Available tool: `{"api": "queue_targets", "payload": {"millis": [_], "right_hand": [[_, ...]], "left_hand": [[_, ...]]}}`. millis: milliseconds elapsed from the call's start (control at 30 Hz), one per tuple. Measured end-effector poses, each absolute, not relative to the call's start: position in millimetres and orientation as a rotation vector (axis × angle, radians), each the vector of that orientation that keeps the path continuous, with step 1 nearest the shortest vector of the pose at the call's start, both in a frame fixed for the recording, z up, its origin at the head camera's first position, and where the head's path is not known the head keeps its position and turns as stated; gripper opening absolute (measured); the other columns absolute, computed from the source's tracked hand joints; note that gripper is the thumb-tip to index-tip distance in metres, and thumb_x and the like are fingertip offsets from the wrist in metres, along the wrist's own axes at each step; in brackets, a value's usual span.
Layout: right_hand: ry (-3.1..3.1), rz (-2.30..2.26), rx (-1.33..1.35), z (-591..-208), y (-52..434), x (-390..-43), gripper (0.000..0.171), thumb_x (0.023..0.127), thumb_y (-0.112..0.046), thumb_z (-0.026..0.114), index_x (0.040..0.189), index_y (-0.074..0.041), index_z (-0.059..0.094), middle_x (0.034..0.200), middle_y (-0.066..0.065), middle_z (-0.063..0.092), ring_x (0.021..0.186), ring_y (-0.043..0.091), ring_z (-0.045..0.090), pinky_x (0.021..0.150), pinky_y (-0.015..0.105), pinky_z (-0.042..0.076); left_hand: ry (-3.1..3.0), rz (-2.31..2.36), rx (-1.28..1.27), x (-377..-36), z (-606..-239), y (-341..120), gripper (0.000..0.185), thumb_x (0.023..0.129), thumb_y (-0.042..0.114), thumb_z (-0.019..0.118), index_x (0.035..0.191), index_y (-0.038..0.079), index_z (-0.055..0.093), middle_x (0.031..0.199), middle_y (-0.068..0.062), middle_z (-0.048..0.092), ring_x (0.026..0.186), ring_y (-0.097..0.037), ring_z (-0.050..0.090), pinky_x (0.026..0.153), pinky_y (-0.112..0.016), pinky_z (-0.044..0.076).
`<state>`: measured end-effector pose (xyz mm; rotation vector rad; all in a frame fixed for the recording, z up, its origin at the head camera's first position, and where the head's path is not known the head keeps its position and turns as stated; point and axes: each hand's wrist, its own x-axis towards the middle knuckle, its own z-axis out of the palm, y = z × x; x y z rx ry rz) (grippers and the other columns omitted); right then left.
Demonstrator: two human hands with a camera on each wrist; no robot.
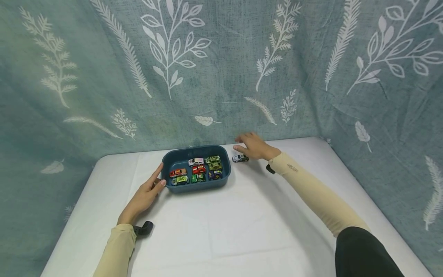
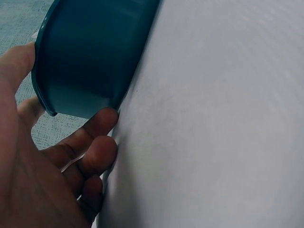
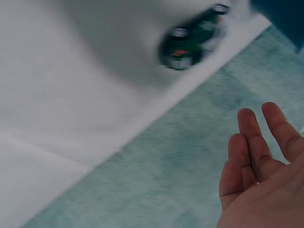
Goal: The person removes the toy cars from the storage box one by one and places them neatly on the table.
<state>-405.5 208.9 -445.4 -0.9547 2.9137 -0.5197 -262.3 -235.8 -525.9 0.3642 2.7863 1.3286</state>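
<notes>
Tray [image 1: 225, 177], eight cars; ninth car [image 1: 240, 158] outside.

Lying spread as a white tablecloth [image 1: 242, 223] from the near edge to the far corners, creasing faintly in straight fold lines across the middle. Hanging as a teal fabric backdrop [image 1: 221, 96] along the far side and down the left and right, showing white leaf, fern and branch prints, wrinkling slightly on the right.

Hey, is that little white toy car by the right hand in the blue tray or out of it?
Out. The white toy car sits on the table just right of the blue tray, beside the right hand.
</notes>
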Motion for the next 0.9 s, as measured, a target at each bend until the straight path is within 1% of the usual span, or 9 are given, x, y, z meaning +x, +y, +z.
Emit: {"api": "queue_targets", "payload": {"millis": [133,333,433,633,800,900], "right_hand": [[2.923,-0.536,-0.976,-428.6,191.2,-403.7,0.054,0.111,-0.047,0.052,0.146,-0.006,0.061,0.141,0.019,0.062,0.133,0.039,0.052,0.116,0.059,0.034],[2.938,-0.526,-1.065,-405.9,163.6,-398.6,0.052,0.106,-0.056,0.058,0.143,-0.020,0.064,0.149,0.015,0.056,0.137,0.038,0.046,0.114,0.060,0.035],[2.932,-0.505,-1.110,-396.3,149.7,-397.2,0.053,0.103,-0.059,0.061,0.143,-0.024,0.064,0.150,0.014,0.054,0.137,0.037,0.045,0.112,0.060,0.037],[2.891,-0.467,-1.199,-390.5,120.3,-398.5,0.052,0.101,-0.056,0.068,0.144,-0.026,0.062,0.154,0.012,0.051,0.141,0.037,0.042,0.114,0.061,0.036],[2.843,-0.471,-1.245,-403.4,97.2,-396.8,0.050,0.099,-0.053,0.072,0.141,-0.025,0.065,0.154,0.010,0.051,0.141,0.035,0.043,0.115,0.059,0.036],[2.820,-0.480,-1.267,-412.8,84.9,-395.3,0.051,0.100,-0.054,0.071,0.140,-0.024,0.067,0.153,0.011,0.051,0.140,0.035,0.044,0.113,0.059,0.036]], "left_hand": [[2.785,1.330,0.354,-262.3,-525.4,-236.8,0.068,0.113,0.042,0.051,0.172,0.036,0.017,0.106,-0.011,0.060,0.077,-0.019,0.053,0.070,-0.031,0.045],[2.773,1.343,0.362,-262.5,-523.9,-236.5,0.068,0.113,0.043,0.051,0.172,0.036,0.017,0.104,-0.011,0.060,0.077,-0.019,0.052,0.070,-0.032,0.044],[2.774,1.345,0.363,-263.0,-522.6,-237.3,0.068,0.113,0.043,0.051,0.172,0.036,0.018,0.103,-0.010,0.060,0.077,-0.019,0.052,0.070,-0.032,0.044],[2.784,1.349,0.347,-264.2,-520.4,-240.5,0.068,0.113,0.043,0.052,0.171,0.037,0.018,0.105,-0.011,0.060,0.078,-0.020,0.052,0.071,-0.032,0.044],[2.764,1.348,0.336,-263.6,-522.7,-239.9,0.068,0.113,0.041,0.053,0.171,0.039,0.018,0.106,-0.011,0.060,0.079,-0.020,0.053,0.072,-0.033,0.045],[2.754,1.353,0.340,-263.4,-523.3,-238.2,0.068,0.112,0.042,0.053,0.171,0.039,0.019,0.105,-0.010,0.060,0.080,-0.020,0.053,0.072,-0.033,0.044]]}}
